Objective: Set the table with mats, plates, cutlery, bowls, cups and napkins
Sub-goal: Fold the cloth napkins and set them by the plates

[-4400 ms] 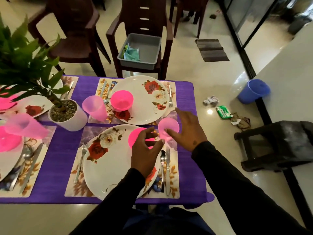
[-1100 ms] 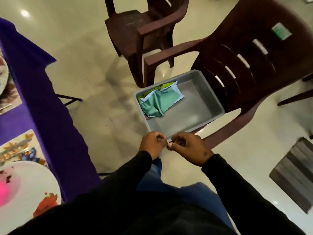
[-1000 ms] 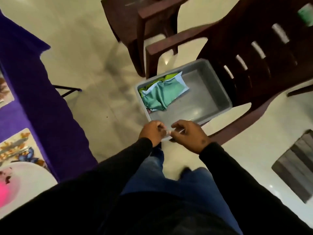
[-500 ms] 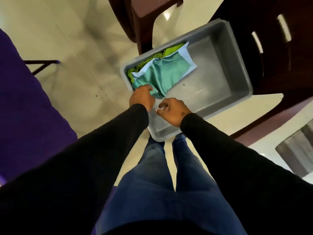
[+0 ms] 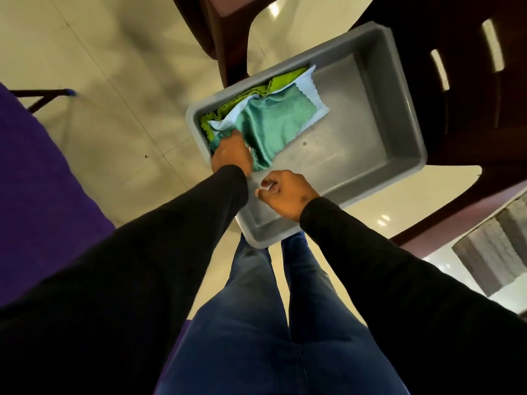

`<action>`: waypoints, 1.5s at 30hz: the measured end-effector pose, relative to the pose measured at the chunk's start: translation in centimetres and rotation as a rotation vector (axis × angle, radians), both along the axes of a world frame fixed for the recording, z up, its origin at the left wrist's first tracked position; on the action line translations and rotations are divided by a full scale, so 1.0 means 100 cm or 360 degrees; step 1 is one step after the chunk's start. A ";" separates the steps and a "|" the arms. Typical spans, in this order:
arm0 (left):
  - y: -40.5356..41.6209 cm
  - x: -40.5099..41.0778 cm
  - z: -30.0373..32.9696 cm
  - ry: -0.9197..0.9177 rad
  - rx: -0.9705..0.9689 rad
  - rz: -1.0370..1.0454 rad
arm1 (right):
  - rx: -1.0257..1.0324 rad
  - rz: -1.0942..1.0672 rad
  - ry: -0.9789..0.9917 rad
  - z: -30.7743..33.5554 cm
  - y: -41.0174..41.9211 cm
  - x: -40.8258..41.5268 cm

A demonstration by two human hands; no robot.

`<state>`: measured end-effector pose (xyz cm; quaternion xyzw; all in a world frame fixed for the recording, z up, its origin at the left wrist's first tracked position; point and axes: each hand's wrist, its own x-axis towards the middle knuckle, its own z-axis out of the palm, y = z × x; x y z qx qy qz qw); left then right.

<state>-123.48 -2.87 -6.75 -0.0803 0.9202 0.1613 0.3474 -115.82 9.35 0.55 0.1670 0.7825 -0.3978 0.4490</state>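
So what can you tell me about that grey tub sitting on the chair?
The grey tub is a shallow rectangular bin, plastic by its look, with rounded corners and a rolled rim. It sits on the seat of a dark brown chair, one corner jutting past the edge. Folded napkins, teal, pale blue and lime, lie at one end. The left hand rests on them; the right hand hovers over bare floor.

Dark brown plastic chair (image 5: 456, 115) on glossy cream floor (image 5: 114, 81); grey ribbed mat (image 5: 496, 252) at right edge

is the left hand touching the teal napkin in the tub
Touching. The head view shows the left hand lying on the near end of the teal napkin in the grey tub, no gap between them.
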 end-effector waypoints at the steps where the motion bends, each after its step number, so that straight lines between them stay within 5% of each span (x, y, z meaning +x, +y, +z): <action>1: 0.000 -0.002 0.001 -0.0017 0.0008 -0.0009 | -0.0002 -0.0002 0.0000 0.000 0.000 -0.001; 10: -0.009 -0.011 0.014 0.0003 0.0029 -0.0172 | 0.0084 -0.0035 0.0059 -0.004 -0.002 -0.018; 18: -0.005 0.012 0.071 0.0359 0.0617 -0.0373 | 0.0396 -0.0040 0.0697 0.020 0.010 -0.033; 29: 0.015 0.027 0.182 0.0962 0.1051 -0.0043 | 0.0350 -0.0069 0.1259 0.132 0.050 -0.042; 45: 0.023 0.062 0.271 0.0991 0.0918 0.0339 | -0.0368 -0.0458 0.1607 0.317 0.112 -0.007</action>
